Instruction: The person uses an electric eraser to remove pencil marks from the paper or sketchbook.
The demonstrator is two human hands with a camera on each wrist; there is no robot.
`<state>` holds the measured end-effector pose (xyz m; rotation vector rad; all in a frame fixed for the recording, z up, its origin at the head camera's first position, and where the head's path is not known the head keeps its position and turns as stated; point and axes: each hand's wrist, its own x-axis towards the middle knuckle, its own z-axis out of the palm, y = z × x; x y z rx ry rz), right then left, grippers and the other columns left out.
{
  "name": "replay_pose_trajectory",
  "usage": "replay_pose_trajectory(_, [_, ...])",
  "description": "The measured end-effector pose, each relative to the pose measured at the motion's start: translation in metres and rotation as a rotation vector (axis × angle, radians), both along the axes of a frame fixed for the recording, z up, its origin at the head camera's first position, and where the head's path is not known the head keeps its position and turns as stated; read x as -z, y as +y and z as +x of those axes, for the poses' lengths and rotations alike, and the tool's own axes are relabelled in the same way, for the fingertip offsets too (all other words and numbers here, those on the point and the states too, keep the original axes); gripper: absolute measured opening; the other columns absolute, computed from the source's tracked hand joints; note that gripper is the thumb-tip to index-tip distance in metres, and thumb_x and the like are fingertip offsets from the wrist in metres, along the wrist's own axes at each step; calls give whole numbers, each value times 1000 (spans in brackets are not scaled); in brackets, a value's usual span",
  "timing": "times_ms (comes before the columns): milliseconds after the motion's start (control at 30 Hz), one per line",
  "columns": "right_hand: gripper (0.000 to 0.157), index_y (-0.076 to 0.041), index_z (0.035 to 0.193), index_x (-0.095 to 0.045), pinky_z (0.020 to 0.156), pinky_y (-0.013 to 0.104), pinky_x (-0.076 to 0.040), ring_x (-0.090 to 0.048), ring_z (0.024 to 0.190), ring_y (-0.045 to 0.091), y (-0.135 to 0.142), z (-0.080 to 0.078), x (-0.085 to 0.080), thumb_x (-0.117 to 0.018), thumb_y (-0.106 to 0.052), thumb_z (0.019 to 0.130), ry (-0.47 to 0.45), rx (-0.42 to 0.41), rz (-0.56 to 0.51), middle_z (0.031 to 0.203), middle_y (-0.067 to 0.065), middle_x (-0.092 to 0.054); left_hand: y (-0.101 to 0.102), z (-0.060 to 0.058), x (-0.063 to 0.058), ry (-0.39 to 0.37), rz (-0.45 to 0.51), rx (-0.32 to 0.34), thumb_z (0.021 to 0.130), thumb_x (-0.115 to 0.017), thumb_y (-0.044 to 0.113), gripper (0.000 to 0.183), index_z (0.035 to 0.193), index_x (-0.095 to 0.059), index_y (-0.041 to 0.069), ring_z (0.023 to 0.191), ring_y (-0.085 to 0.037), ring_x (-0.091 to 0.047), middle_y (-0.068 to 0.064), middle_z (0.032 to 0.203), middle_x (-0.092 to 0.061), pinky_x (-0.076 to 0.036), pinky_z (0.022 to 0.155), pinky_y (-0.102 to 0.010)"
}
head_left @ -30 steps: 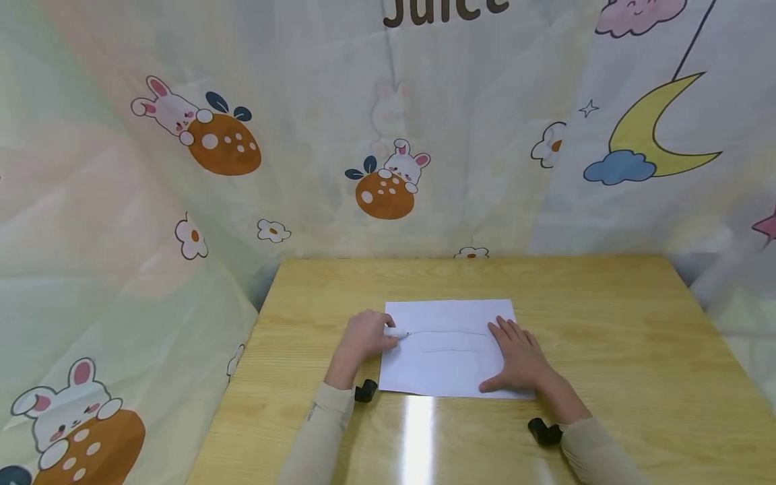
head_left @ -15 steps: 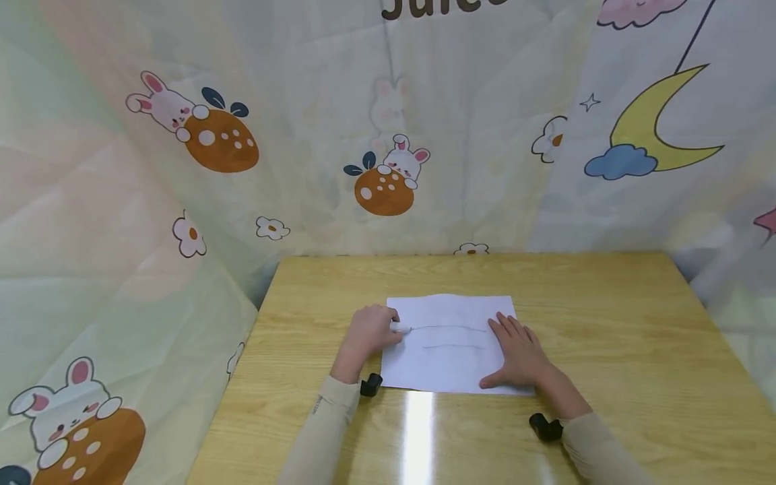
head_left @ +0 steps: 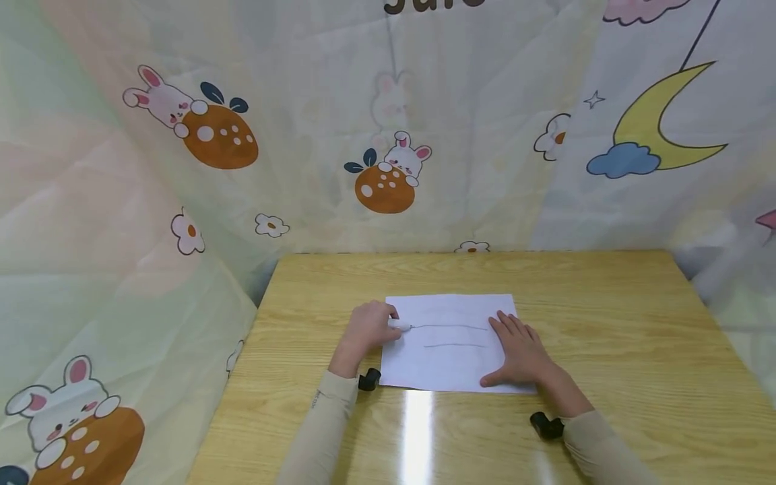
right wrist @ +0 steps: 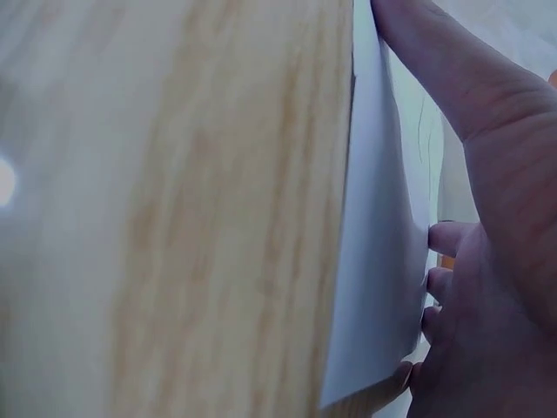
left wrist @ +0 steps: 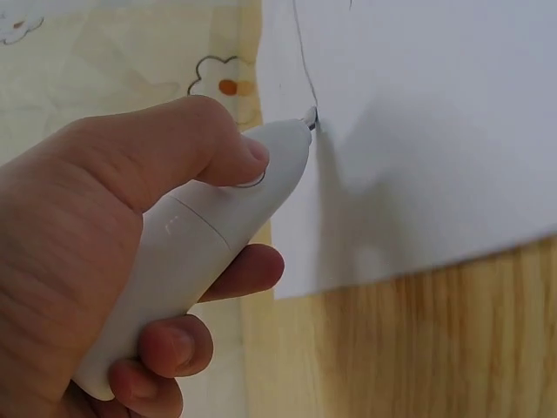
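My left hand [head_left: 368,328] grips a slim white utility knife [left wrist: 218,196], the thumb on the round button near its nose. Its small pointed tip meets the end of a long thin line, which looks like a slit, on a white sheet of paper [head_left: 448,369]. A second, shorter line runs below it, roughly parallel. Fingers spread, my right hand [head_left: 520,351] presses on the sheet's right side. In the right wrist view, the near edge of the paper [right wrist: 374,287] shows slightly raised beside the thumb.
The sheet lies on a wood-grain table [head_left: 606,337]. Behind and to the left hangs a printed cloth [head_left: 315,168] with rabbits and flowers. Black wrist cameras [head_left: 547,426] sit by both cuffs.
The head view has tilted slightly. The sheet's top edge bulged briefly half a second ago and now lies flatter. My left hand shifts only slightly at the upper line's left end; my right stays put.
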<state>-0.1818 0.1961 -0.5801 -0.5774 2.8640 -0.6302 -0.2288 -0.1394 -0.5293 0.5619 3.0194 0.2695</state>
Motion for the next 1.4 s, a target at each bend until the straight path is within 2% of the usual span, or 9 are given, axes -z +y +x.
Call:
replay_pose_trajectory(100, [135, 2, 149, -29, 105, 66, -12, -14, 139, 48, -1, -1, -1, -75, -79, 51, 5, 0, -7, 154, 27, -19, -2, -1, 0, 1, -8, -19, 72, -74, 32, 20, 89, -74, 22, 59, -10, -49, 8, 73, -61, -40, 51, -27])
replay_pose_trajectory(267, [136, 2, 149, -29, 105, 66, -12, -15, 139, 47, 0, -1, 3, -74, -80, 50, 12, -6, 1, 154, 27, -20, 2, -1, 3, -8, -1, 30, 74, -73, 35, 20, 89, -74, 21, 60, -10, -49, 9, 74, -62, -40, 52, -26])
replay_pose_trajectory(533, [137, 2, 149, -27, 105, 66, -11, -12, 140, 47, 3, -1, 1, -72, -82, 50, 0, 0, -1, 155, 27, -17, -3, -4, 1, -30, 17, 3, 73, -73, 33, 20, 89, -74, 21, 57, -10, -48, 9, 73, -61, -40, 51, -27])
replay_pose_trajectory(733, [138, 2, 150, -27, 105, 65, -11, -13, 140, 48, 5, -3, 1, -72, -82, 50, -4, 4, 10, 155, 27, -16, 5, -9, -2, -26, 13, 51, 73, -72, 33, 21, 89, -74, 21, 61, -10, -50, 9, 76, -63, -42, 54, -27])
replay_pose_trajectory(933, [135, 2, 149, -29, 104, 66, -12, -14, 139, 47, 1, -3, 0, -75, -78, 51, 7, -5, -8, 154, 27, -19, 4, -8, -2, -41, 4, 3, 71, -73, 31, 18, 86, -74, 21, 59, -11, -49, 9, 73, -61, -41, 52, -28])
replay_pose_trajectory(1033, [133, 2, 148, -30, 104, 66, -12, -15, 139, 47, 0, -3, -1, -78, -75, 51, 31, 1, -21, 154, 26, -21, 6, -9, -6, -29, 14, 18, 72, -73, 31, 18, 87, -74, 21, 62, -12, -50, 9, 74, -62, -41, 54, -29])
replay_pose_trajectory(1133, [134, 2, 148, -31, 104, 66, -13, -17, 139, 47, 1, 0, 0, -78, -76, 50, 25, -5, -23, 154, 27, -21, 7, -8, -6, -51, 17, 37, 71, -73, 33, 21, 88, -74, 21, 66, -12, -50, 8, 76, -63, -41, 56, -29])
replay_pose_trajectory(1267, [136, 2, 149, -30, 104, 66, -12, -15, 139, 47, 0, 3, 8, -75, -79, 49, 10, -13, -31, 154, 27, -20, 0, -2, 0, -95, 14, -6, 71, -74, 33, 19, 87, -74, 22, 63, -11, -51, 8, 76, -62, -42, 54, -29])
replay_pose_trajectory(1400, [136, 1, 149, -29, 105, 65, -11, -14, 140, 47, 2, 1, 11, -75, -79, 49, 30, -6, -34, 155, 26, -19, -1, -3, 2, -82, 27, -12, 72, -74, 31, 17, 85, -73, 20, 58, -11, -50, 9, 72, -60, -41, 52, -28])
